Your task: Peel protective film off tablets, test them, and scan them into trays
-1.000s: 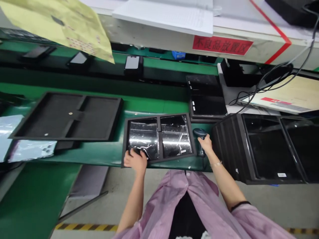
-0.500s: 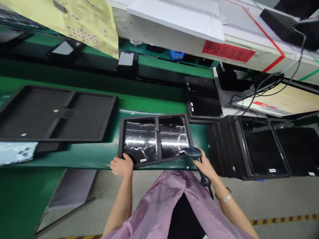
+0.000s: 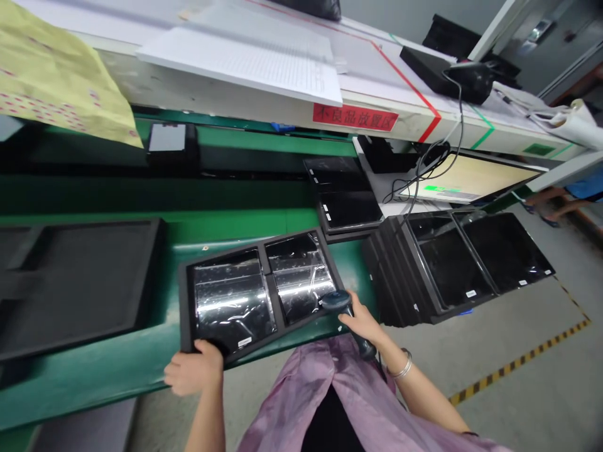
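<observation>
- Green conveyor belt (image 3: pixel 245 227) crosses the view, its near edge giving onto a grey floor (image 3: pixel 499 389) with yellow-and-black tape (image 3: pixel 518 359); open floor lies to the right.
- Black foam tray (image 3: pixel 269 290) sits at the belt's near edge, each of its two compartments holding a plastic-wrapped dark panel (image 3: pixel 230 301).
- Left hand (image 3: pixel 195 370) is closed on the tray's near corner, fingers curled over the rim.
- Right hand (image 3: pixel 362 323) is closed around a handheld barcode scanner (image 3: pixel 342 301), its head just beside the tray's near edge.
- Stacked black trays (image 3: pixel 400 270) stand just right of the belt.
- Second foam tray (image 3: pixel 70 282) is cut off by the left edge.
- Glare on the plastic hides the panels' surfaces; the monitor (image 3: pixel 471 176) is too small to read.
</observation>
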Tool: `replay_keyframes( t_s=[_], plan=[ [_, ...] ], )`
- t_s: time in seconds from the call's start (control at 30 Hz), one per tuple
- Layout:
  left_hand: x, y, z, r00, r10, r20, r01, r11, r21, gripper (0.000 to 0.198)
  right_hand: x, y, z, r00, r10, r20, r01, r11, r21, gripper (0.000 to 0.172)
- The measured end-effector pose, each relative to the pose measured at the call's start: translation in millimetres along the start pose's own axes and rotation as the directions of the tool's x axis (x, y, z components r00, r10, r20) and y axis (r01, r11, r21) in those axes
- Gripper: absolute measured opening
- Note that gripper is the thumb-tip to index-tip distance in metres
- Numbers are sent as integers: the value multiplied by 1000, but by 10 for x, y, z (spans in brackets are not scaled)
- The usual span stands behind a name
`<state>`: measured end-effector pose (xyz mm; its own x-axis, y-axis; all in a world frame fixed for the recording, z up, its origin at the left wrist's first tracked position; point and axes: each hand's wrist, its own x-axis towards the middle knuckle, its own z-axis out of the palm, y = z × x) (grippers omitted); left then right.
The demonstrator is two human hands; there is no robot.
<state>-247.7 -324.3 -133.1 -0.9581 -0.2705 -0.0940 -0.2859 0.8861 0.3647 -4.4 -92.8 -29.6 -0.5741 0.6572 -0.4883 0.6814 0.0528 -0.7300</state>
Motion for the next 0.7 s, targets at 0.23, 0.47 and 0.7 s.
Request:
replay_keyframes(
  t_s=[0.23, 0.47, 0.7],
  plan=[
    [90, 2, -42, 994, 102, 44, -105, 992, 64, 63, -59, -98, 120, 999, 23, 29, -27, 990, 142, 80],
    [316, -82, -42, 968, 175, 178, -205, 965, 165, 49, -25, -355, 704, 964, 11, 267, -109, 927, 358, 82],
    [331, -185, 23, 966, 165, 199, -202, 962, 183, 48, -24, -486, 1497, 943, 58, 328, -175, 924, 339, 67]
  ],
)
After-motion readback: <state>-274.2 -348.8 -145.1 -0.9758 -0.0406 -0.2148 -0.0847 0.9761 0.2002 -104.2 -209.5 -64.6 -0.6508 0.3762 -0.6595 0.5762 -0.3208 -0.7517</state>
